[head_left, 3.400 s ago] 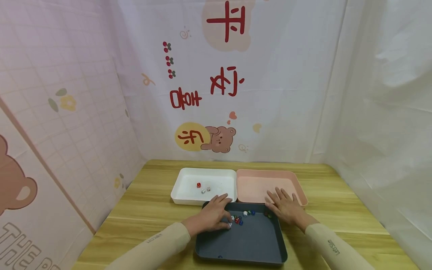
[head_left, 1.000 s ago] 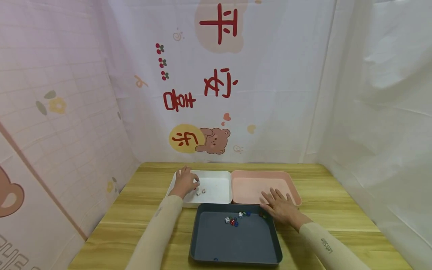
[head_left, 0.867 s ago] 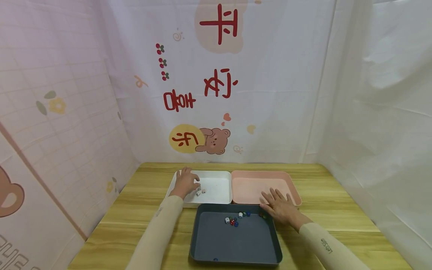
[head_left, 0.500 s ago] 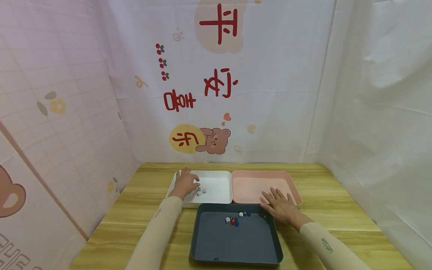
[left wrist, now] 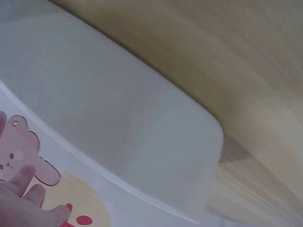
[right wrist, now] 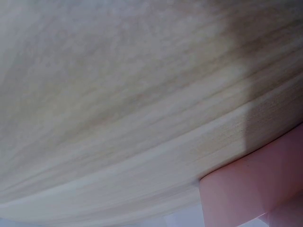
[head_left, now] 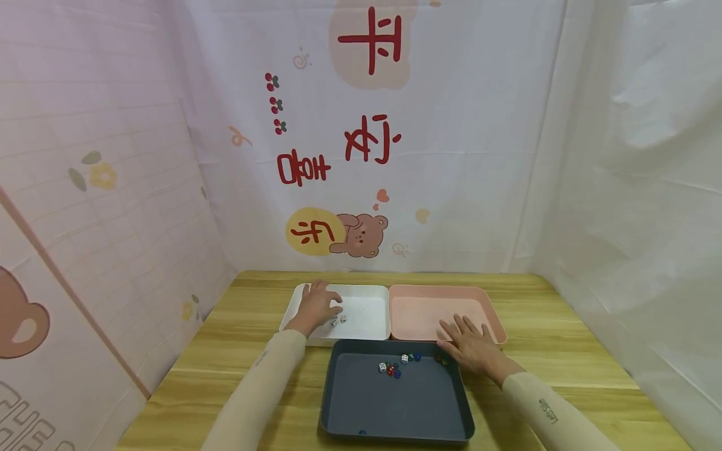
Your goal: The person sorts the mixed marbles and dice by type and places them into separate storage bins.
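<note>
My left hand [head_left: 318, 307] hovers over the left part of the white tray [head_left: 369, 332], thumb and index finger apart with nothing visible between them. White dice [head_left: 343, 319] lie in that tray beside the thumb; the hand hides part of it. My right hand [head_left: 470, 347] rests with spread fingers where the pink tray [head_left: 408, 300] meets the dark tray [head_left: 395, 410]. In the dark tray are a white die [head_left: 404, 359], a red die [head_left: 391, 371] and several small blue and green pieces. The left wrist view shows fingers [left wrist: 35, 194] beyond the white tray's wall.
The dark tray stands in front of the white and pink trays on a wooden table [head_left: 536, 326]. A small blue piece [head_left: 362, 432] lies at its near edge. Printed white cloth [head_left: 474, 188] hangs behind and at both sides.
From the dark tray, my left hand has moved up and left to the white tray. The small object seen at its fingertips a second ago no longer shows there. My right hand has stayed put.
</note>
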The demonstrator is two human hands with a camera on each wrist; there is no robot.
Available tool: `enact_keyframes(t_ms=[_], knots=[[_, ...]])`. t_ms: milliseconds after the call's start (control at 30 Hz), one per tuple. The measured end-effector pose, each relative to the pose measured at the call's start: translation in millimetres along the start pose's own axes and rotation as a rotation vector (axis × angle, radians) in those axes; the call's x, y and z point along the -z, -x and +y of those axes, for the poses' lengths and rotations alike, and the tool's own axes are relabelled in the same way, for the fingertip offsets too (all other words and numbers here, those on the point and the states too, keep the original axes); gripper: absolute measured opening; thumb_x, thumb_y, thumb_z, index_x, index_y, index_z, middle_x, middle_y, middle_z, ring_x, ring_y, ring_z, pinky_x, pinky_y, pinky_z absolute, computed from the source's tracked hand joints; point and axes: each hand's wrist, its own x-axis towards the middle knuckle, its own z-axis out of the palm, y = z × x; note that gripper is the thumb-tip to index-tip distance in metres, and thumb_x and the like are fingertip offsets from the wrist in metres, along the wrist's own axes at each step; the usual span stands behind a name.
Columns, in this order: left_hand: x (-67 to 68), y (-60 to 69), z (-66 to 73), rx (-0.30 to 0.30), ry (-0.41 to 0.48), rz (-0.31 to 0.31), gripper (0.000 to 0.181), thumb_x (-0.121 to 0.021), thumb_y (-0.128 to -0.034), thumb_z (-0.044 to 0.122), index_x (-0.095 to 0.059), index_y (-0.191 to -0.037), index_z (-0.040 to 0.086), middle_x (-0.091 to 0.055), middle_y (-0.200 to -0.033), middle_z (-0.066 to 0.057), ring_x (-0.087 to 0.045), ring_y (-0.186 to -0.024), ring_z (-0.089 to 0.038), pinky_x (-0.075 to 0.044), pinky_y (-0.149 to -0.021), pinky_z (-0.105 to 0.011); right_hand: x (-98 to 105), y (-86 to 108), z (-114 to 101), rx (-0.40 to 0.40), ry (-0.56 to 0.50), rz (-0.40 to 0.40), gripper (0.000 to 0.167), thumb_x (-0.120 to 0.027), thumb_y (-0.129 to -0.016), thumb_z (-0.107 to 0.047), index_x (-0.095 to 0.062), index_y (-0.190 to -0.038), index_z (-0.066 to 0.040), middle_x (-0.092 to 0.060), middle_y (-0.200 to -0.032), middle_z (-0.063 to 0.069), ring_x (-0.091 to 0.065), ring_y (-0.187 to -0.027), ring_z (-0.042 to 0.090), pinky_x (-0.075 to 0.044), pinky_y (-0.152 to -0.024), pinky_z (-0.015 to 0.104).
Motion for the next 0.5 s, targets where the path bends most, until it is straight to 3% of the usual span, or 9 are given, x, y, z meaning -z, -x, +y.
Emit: enact_keyframes(t_ms=[233,500], knots=[[2.7,8.1,13.1,-0.061,0.007,-0.016,0.022,-0.075,-0.0895,0.031,-0.077,-0.107,0.018,-0.042,-0.149,-0.018,-0.025,-0.144,-0.038,-0.013,-0.115,-0.061,-1,0.8,1,0.001,-0.005,0.005,0.066,-0.039,-0.103,-0.055,-0.04,-0.152,-0.011,-0.029,-0.156,0.027,-0.025,-0.143,0.048,-0.013,-0.107,0.074],[9.3,22.2,25.4,-0.186,0.019,0.0,0.022,-0.076,-0.0888,0.03,-0.078,-0.105,0.015,-0.046,-0.146,-0.019,-0.029,-0.142,-0.04,-0.015,-0.114,-0.063,-2,0.0,3,0.004,0.003,0.002,0.067,-0.039,-0.103,-0.055,-0.04,-0.153,-0.011,-0.029,-0.156,0.027,-0.025,-0.143,0.048,-0.013,-0.107,0.074]])
